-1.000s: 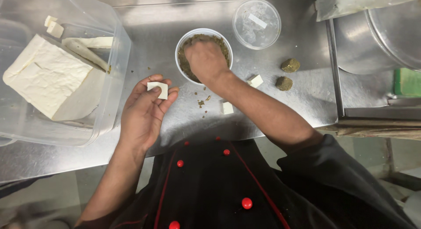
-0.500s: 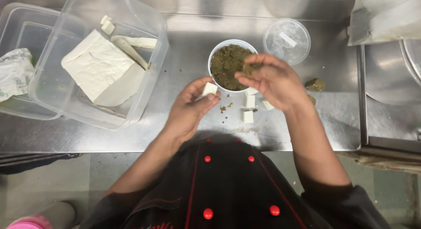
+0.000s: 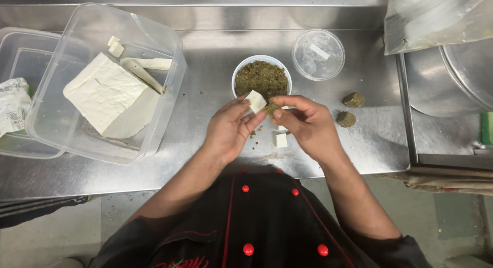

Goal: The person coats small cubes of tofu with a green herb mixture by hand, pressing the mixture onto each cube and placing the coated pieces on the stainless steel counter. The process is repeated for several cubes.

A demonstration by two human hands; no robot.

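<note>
Head view: two hands, one white cube, two coated cubes

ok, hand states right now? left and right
Left hand: closed on a white cube, held at the fingertips.
Right hand: closed, pinching a bit of green-brown filling against the cube.

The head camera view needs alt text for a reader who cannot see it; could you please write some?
Seen from above, a person's left hand holds a small white cube while the right hand presses a pinch of green-brown filling against it, over a steel counter. Behind them sits a white bowl of the same mixture; a clear tub holds a large white block.
</note>
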